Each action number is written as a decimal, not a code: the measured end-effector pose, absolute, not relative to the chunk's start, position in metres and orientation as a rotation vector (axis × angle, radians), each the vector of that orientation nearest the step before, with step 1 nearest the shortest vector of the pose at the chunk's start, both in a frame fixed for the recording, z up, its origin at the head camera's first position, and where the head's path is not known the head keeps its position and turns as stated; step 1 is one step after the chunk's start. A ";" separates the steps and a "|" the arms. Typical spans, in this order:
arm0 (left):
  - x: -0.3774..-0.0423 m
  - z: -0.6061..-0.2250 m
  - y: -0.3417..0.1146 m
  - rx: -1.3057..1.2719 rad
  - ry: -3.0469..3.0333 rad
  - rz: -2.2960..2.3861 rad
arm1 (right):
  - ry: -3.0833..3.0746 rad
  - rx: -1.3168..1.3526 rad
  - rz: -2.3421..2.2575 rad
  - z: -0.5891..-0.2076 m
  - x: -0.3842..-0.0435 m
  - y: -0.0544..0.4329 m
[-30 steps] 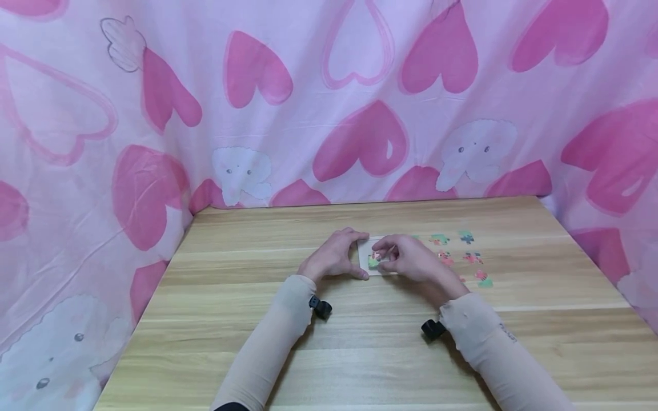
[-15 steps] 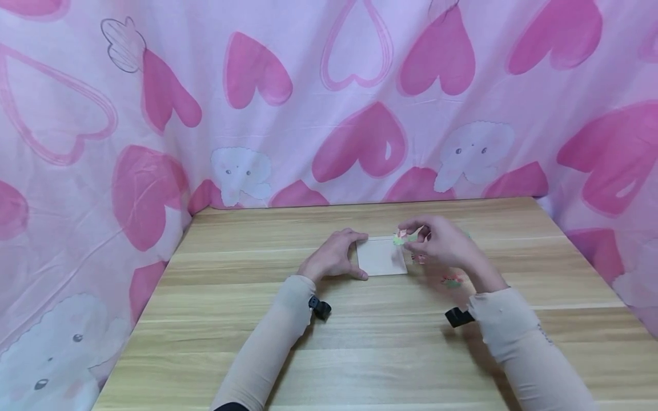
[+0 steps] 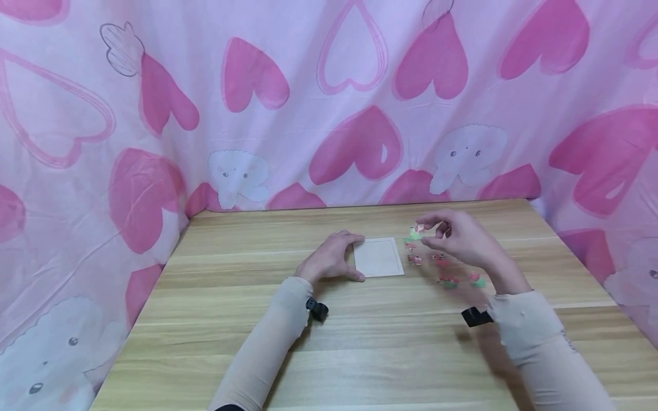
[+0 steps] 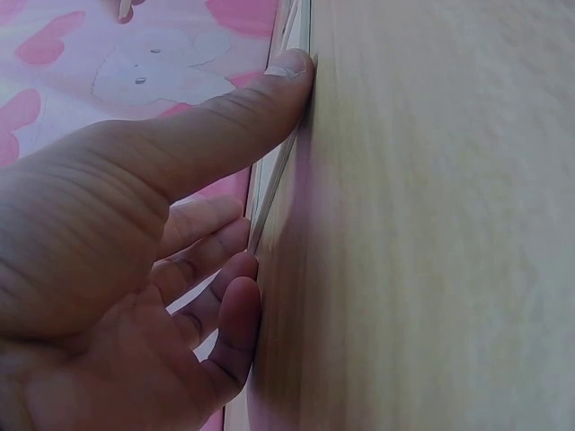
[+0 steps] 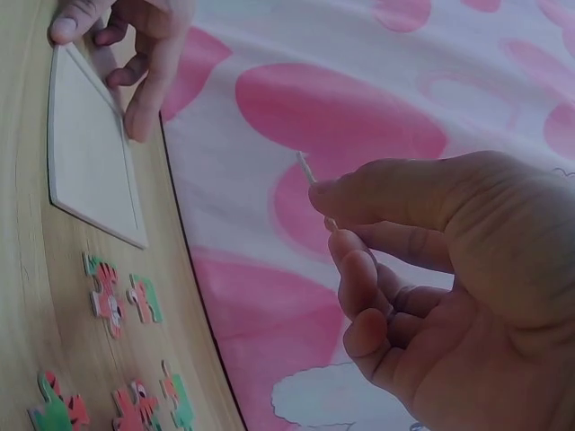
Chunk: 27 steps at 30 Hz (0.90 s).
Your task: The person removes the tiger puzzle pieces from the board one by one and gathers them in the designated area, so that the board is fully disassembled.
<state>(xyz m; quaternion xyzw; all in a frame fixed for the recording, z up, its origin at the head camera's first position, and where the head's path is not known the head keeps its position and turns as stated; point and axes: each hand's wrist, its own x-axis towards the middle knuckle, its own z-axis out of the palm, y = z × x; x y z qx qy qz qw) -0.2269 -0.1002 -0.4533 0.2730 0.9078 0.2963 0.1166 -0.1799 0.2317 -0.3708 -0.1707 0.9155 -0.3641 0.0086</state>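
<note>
A white square puzzle tray [image 3: 379, 257] lies on the wooden table, its inside bare. My left hand [image 3: 331, 258] holds its left side, thumb at the near corner and fingers at the far one; the left wrist view shows the thumb [image 4: 269, 99] pressed to the edge. Right of the tray, my right hand [image 3: 462, 237] is raised, pinching a jigsaw piece [image 3: 415, 232] between thumb and fingers. That piece appears edge-on in the right wrist view. Below this hand, several red and green jigsaw pieces [image 3: 448, 282] lie on the table, some partly hidden by it.
The wooden table [image 3: 329, 348] stretches toward me below both arms. A pink curtain [image 3: 288, 114] with hearts hangs behind its far edge and along both sides. A small black camera sits on each wrist.
My right hand has lifted the jigsaw piece from over the tray and carried it right, above the loose pieces. The left hand keeps its hold on the tray.
</note>
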 end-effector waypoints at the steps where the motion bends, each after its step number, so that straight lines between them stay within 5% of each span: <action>1: -0.227 -0.453 -0.100 0.795 2.661 0.862 | 2.858 -0.528 -1.142 -0.371 -0.180 0.233; 27: -0.226 -0.452 -0.100 0.796 2.662 0.857 | 2.722 -0.546 -1.120 -0.432 -0.153 0.242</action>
